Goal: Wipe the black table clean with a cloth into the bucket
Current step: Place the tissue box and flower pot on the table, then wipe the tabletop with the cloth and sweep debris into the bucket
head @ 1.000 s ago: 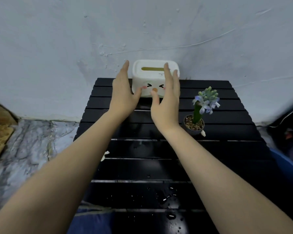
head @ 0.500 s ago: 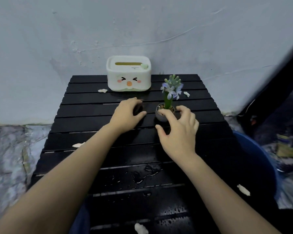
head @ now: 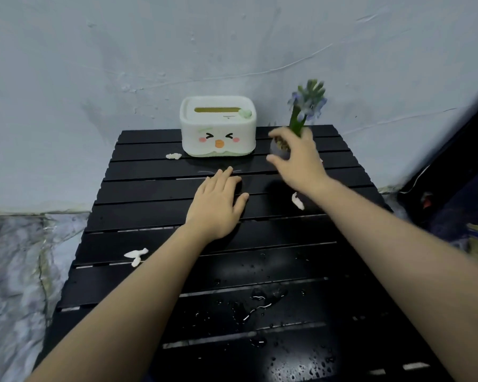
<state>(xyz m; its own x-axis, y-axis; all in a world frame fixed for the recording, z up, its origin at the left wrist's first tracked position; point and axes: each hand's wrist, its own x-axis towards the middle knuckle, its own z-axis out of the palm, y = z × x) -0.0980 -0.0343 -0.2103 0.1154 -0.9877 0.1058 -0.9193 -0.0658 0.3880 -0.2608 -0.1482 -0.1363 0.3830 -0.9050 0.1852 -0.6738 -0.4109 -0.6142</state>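
Observation:
The black slatted table (head: 149,205) fills the middle of the view and stands against a pale wall. White scraps lie on it: one by the tissue box (head: 173,156), one near the left edge (head: 135,255), one under my right wrist (head: 298,201). Water drops and a small puddle (head: 260,301) sit on the near slats. My left hand (head: 218,205) lies flat on the middle slats, palm down, holding nothing. My right hand (head: 298,158) grips a small grey flower pot (head: 278,150) with a purple-flowered plant (head: 308,103), at the back right of the table. I see no cloth and no bucket.
A white tissue box with a cartoon face (head: 218,125) stands at the back centre against the wall. Marbled floor (head: 14,271) lies to the left. Dark, dim clutter (head: 458,210) fills the right side beyond the table's edge.
My right hand has closed on the flower pot and carried it from the table's middle to the back right. My left hand stayed in the middle and flattened out.

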